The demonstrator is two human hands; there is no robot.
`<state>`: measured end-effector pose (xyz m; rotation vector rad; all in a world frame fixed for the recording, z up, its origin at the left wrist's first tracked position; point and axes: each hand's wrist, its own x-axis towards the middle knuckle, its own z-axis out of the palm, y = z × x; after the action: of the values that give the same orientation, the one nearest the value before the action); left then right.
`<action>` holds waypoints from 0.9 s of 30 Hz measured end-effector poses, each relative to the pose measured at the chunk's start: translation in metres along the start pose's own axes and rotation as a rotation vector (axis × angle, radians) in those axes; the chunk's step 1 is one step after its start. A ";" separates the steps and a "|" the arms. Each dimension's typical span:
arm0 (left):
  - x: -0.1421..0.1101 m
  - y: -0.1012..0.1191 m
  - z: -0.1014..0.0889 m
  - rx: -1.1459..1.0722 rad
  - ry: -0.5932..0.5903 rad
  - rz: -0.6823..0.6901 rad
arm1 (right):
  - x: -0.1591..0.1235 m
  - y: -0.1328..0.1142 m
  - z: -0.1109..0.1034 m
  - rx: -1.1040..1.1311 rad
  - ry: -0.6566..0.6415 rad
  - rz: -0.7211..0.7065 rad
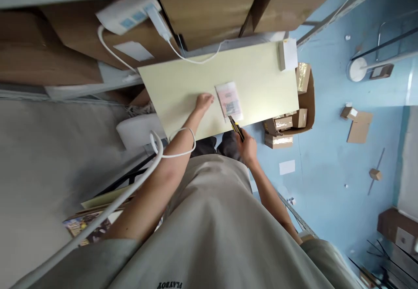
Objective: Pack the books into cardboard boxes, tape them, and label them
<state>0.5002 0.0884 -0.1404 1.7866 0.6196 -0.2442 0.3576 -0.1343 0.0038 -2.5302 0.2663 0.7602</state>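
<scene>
My right hand (247,146) is wrapped round a utility knife (235,127), yellow and black, its tip pointing away from me at the table's near edge. Just beyond that tip lies a thin packet (229,99), pinkish and white with a printed patch, flat on the pale yellow table (264,75). Left of the packet, my left hand (204,101) rests over the tabletop with its fingers curled in. Whether anything is inside those fingers is hidden. A white cable (178,154) loops about my left forearm.
Large cardboard boxes (209,12) and a white power strip (127,13) line the table's back. A small white box (288,54) stands at its far right corner. Beside the right edge, an open carton (311,106) holds several small boxes. Cardboard pieces (359,127) lie on the blue floor.
</scene>
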 end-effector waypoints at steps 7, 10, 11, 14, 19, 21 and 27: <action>-0.077 0.082 -0.030 -0.407 0.048 0.112 | 0.087 -0.084 -0.046 0.579 0.175 -0.383; -0.076 0.135 -0.056 -0.496 0.220 0.310 | 0.126 -0.152 -0.076 0.621 0.273 -0.645; -0.071 0.154 -0.068 -0.495 0.284 0.371 | 0.139 -0.179 -0.087 0.616 0.293 -0.721; -0.048 0.207 -0.105 -0.490 0.443 0.492 | 0.177 -0.260 -0.117 0.507 0.357 -0.863; -0.022 0.237 -0.132 -0.512 0.541 0.540 | 0.219 -0.361 -0.149 0.234 0.354 -0.818; -0.021 0.226 -0.127 -0.517 0.560 0.504 | 0.224 -0.382 -0.158 0.115 0.332 -0.773; -0.034 0.142 -0.086 -0.420 0.529 0.299 | 0.220 -0.385 -0.174 -0.115 0.345 -0.783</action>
<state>0.5335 0.1324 0.0192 1.5018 0.6979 0.5451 0.7413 0.1015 0.1578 -2.5425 -0.6454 0.0325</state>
